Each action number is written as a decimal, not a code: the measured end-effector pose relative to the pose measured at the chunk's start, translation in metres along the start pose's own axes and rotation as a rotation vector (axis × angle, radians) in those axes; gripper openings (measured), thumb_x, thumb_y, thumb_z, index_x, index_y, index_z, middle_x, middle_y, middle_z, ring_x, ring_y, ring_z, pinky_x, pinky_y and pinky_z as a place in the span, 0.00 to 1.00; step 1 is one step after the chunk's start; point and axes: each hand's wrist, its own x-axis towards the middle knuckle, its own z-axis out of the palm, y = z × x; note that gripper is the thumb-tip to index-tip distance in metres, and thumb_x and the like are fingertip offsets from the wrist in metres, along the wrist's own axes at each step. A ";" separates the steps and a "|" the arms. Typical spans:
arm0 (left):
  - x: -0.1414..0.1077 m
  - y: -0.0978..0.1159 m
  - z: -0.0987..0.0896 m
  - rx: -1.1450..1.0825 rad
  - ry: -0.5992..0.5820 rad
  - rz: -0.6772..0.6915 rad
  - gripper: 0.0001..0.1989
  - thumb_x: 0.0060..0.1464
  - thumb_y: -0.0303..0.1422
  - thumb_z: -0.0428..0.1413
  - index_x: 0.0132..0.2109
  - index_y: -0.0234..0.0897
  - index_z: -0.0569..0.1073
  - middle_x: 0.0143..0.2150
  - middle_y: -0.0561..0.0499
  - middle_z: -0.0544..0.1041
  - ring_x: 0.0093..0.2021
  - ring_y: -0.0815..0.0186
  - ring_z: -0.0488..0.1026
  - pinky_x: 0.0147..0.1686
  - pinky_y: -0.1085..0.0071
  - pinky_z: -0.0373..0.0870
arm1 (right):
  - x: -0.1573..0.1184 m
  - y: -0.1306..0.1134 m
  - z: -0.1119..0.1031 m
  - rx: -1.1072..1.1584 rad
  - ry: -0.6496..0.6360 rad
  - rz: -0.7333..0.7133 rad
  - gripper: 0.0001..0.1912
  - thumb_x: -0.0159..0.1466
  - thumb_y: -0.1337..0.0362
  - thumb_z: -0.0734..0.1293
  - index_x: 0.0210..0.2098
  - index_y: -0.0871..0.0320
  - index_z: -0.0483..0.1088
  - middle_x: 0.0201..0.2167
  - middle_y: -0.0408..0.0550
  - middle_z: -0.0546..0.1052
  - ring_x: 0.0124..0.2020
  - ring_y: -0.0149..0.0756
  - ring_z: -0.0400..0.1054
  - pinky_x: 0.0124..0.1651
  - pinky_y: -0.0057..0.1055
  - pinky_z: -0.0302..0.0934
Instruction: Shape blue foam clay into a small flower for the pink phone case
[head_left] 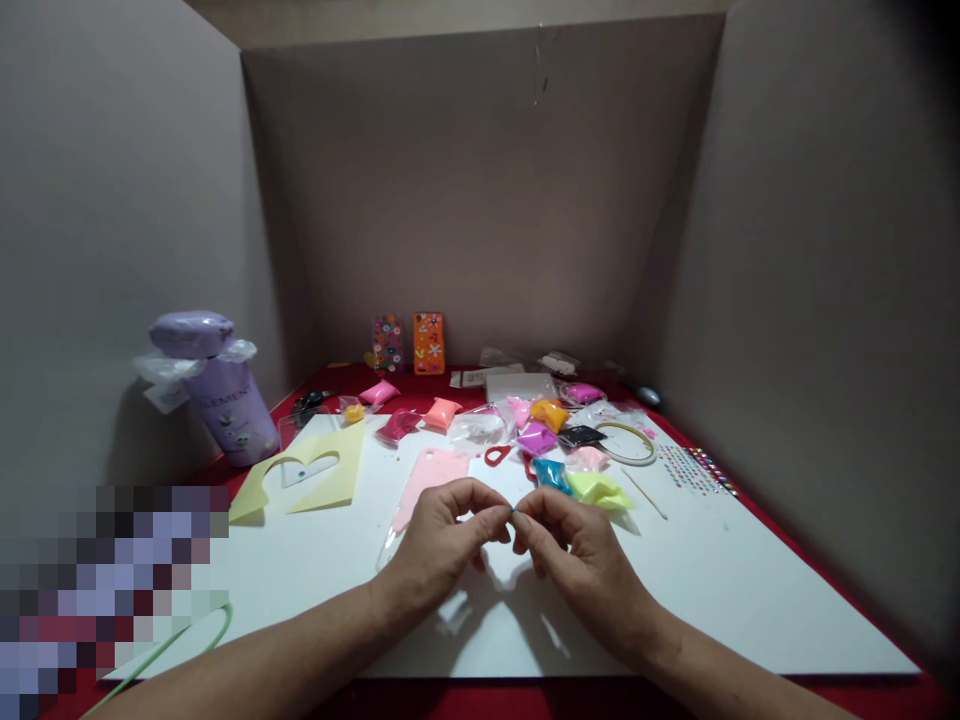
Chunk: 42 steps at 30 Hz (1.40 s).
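Two hands [442,530] pinching teal speck [513,511], pink case [433,482] beyond

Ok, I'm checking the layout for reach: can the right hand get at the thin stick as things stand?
Probably yes: the thin stick lies uncovered on the white board, beyond the right hand, though that hand seems busy pinching a tiny bluish piece with the left hand.

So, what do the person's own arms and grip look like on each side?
The left grip and right grip are plain human hands, with no gloves, and no rings that I can see. The left forearm and right forearm are bare too: no sleeve, watch, bracelet or cable shows on either.
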 end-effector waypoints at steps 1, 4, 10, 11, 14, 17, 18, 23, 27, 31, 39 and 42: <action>-0.001 0.001 0.000 0.007 0.000 -0.004 0.10 0.50 0.36 0.58 0.32 0.31 0.73 0.26 0.50 0.73 0.27 0.69 0.69 0.22 0.77 0.65 | 0.000 -0.001 0.000 -0.002 -0.001 -0.003 0.12 0.65 0.60 0.60 0.28 0.59 0.65 0.23 0.41 0.69 0.22 0.26 0.60 0.25 0.24 0.54; -0.002 0.002 0.001 -0.006 0.018 -0.027 0.10 0.51 0.36 0.57 0.31 0.32 0.72 0.26 0.50 0.72 0.28 0.70 0.69 0.22 0.78 0.65 | 0.000 -0.002 -0.001 -0.006 0.018 -0.011 0.14 0.66 0.59 0.59 0.26 0.59 0.65 0.22 0.41 0.69 0.22 0.25 0.59 0.26 0.24 0.53; -0.002 0.003 0.002 -0.019 0.003 -0.028 0.11 0.51 0.37 0.57 0.31 0.32 0.72 0.26 0.51 0.72 0.27 0.71 0.68 0.22 0.78 0.64 | -0.002 0.002 0.000 0.009 0.005 0.005 0.12 0.65 0.60 0.59 0.29 0.58 0.66 0.24 0.42 0.70 0.23 0.26 0.60 0.26 0.24 0.54; -0.002 0.003 0.002 -0.016 0.002 -0.026 0.11 0.51 0.38 0.56 0.31 0.32 0.72 0.25 0.51 0.72 0.26 0.71 0.68 0.22 0.78 0.64 | -0.001 0.002 0.001 0.010 0.010 0.008 0.12 0.65 0.60 0.60 0.28 0.58 0.66 0.24 0.41 0.70 0.23 0.26 0.60 0.26 0.24 0.54; -0.001 0.003 0.002 -0.009 0.015 -0.009 0.13 0.52 0.40 0.55 0.31 0.32 0.72 0.25 0.51 0.72 0.25 0.71 0.67 0.22 0.77 0.65 | -0.001 0.002 0.001 0.009 0.027 0.012 0.12 0.65 0.61 0.60 0.27 0.59 0.65 0.23 0.41 0.69 0.22 0.25 0.59 0.25 0.24 0.54; 0.000 0.002 0.001 -0.005 0.014 -0.009 0.12 0.51 0.38 0.57 0.32 0.32 0.72 0.25 0.51 0.72 0.27 0.70 0.68 0.22 0.77 0.65 | -0.001 0.000 0.000 0.000 0.012 0.006 0.12 0.64 0.61 0.60 0.26 0.59 0.64 0.22 0.41 0.69 0.22 0.25 0.60 0.25 0.24 0.53; -0.001 0.001 0.001 -0.006 0.009 -0.014 0.11 0.50 0.38 0.57 0.32 0.32 0.72 0.25 0.51 0.72 0.27 0.70 0.68 0.22 0.77 0.65 | -0.001 -0.001 -0.001 -0.001 0.006 0.001 0.12 0.64 0.61 0.60 0.26 0.59 0.64 0.22 0.41 0.69 0.22 0.26 0.60 0.25 0.24 0.54; -0.001 0.001 0.002 -0.047 0.020 -0.031 0.12 0.50 0.38 0.57 0.31 0.32 0.72 0.24 0.51 0.71 0.25 0.71 0.67 0.21 0.78 0.64 | 0.000 -0.002 -0.001 0.001 0.011 -0.004 0.15 0.66 0.59 0.58 0.26 0.59 0.66 0.22 0.42 0.69 0.22 0.26 0.60 0.26 0.25 0.55; -0.002 0.003 0.003 -0.062 0.036 -0.047 0.12 0.50 0.38 0.57 0.30 0.31 0.72 0.23 0.52 0.71 0.23 0.72 0.66 0.20 0.78 0.63 | -0.001 0.001 0.000 0.013 -0.006 0.012 0.13 0.65 0.59 0.59 0.29 0.59 0.67 0.24 0.43 0.71 0.22 0.26 0.61 0.25 0.24 0.55; -0.002 0.004 0.004 -0.052 0.031 -0.031 0.13 0.51 0.39 0.56 0.30 0.31 0.72 0.23 0.52 0.71 0.23 0.72 0.66 0.20 0.78 0.63 | -0.001 0.002 0.001 0.019 -0.017 0.018 0.11 0.64 0.60 0.60 0.29 0.59 0.66 0.24 0.42 0.70 0.22 0.26 0.61 0.25 0.24 0.55; -0.001 0.000 0.001 -0.043 0.010 -0.014 0.12 0.50 0.38 0.58 0.31 0.32 0.72 0.24 0.52 0.72 0.24 0.72 0.67 0.21 0.78 0.64 | 0.001 0.002 0.000 0.025 -0.007 0.016 0.13 0.65 0.59 0.60 0.28 0.59 0.66 0.23 0.42 0.69 0.22 0.26 0.60 0.25 0.24 0.55; 0.000 0.000 0.001 -0.053 0.017 -0.016 0.12 0.50 0.39 0.57 0.31 0.32 0.72 0.24 0.52 0.71 0.24 0.72 0.66 0.21 0.78 0.64 | 0.001 0.002 -0.001 0.022 -0.010 0.014 0.13 0.65 0.59 0.60 0.29 0.59 0.67 0.24 0.43 0.71 0.23 0.27 0.61 0.25 0.24 0.56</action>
